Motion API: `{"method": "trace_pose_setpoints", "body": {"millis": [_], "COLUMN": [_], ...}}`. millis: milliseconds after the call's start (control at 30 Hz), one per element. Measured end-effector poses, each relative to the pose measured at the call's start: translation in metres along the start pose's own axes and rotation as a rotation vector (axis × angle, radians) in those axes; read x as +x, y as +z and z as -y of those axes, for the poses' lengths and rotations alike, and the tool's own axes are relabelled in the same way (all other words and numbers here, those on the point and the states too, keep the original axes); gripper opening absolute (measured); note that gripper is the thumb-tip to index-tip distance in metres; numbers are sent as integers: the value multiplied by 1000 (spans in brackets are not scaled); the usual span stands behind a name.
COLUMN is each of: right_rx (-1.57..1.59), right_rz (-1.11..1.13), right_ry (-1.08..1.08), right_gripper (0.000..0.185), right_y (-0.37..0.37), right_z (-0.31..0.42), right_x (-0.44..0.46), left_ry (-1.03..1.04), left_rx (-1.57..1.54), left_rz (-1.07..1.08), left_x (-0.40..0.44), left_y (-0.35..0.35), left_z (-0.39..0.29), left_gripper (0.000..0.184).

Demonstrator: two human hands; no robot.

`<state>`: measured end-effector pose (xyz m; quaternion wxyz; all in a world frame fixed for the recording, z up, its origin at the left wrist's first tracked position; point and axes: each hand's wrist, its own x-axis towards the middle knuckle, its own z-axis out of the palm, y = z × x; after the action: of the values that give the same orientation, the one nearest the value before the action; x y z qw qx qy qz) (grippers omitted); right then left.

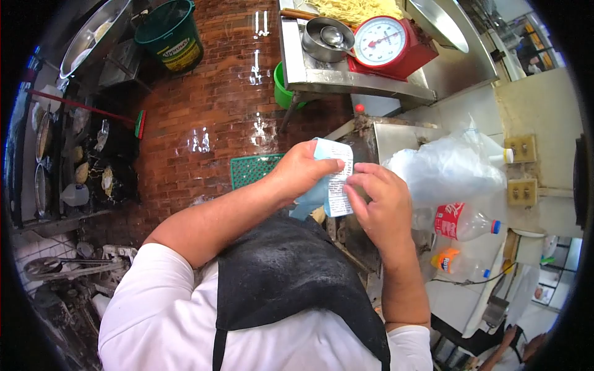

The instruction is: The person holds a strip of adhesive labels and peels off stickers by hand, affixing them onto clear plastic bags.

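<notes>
My left hand (304, 172) is closed around a light-blue and white packet (338, 188) covered in small printed text, its thumb lying across the front. At the packet's right edge, my right hand (380, 201) has bent fingers and a thumb pinching at the side. Part of the blue packet hangs below my left hand, over a dusty black apron (278, 272). Whether the packet is torn or sealed cannot be made out.
Ahead, a steel table (396, 93) bears a red dial scale (424, 52), a metal pot (315, 55) and noodles (352, 9). Plastic bags (448, 167) and soda bottles (450, 221) are at right. A green bucket (170, 34) stands on wet brick floor (210, 111).
</notes>
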<state>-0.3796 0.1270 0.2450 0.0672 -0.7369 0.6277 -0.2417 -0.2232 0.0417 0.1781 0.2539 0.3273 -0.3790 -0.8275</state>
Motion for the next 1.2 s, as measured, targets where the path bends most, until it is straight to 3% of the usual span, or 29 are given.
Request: {"method": "trace_pose_setpoints", "body": {"millis": [333, 433, 533, 700, 867, 1100, 1200], "right_rx": [101, 214, 195, 33, -239, -116, 60], "right_rz": [-37, -250, -467, -601, -611, -787, -833], "right_ry": [82, 344, 671, 781, 695, 694, 693], "right_gripper": [9, 5, 9, 12, 15, 21, 19], "right_y": [-19, -47, -72, -77, -74, -64, -62], "right_z": [10, 0, -45, -75, -70, -77, -88], "right_x": [-15, -33, -50, -52, -48, -54, -68], "left_ry": [-62, -48, -87, -96, 66, 284, 647], "left_rx": [-78, -126, -183, -236, -87, 194, 550], "left_rz": [-67, -117, -20, 139, 407, 677, 666], "left_x": [24, 38, 46, 58, 60, 66, 75], "left_y": [9, 13, 20, 40, 64, 108, 119], "left_z": [17, 18, 5, -3, -9, 12, 15], "left_gripper": [25, 26, 30, 32, 33, 40, 44]}}
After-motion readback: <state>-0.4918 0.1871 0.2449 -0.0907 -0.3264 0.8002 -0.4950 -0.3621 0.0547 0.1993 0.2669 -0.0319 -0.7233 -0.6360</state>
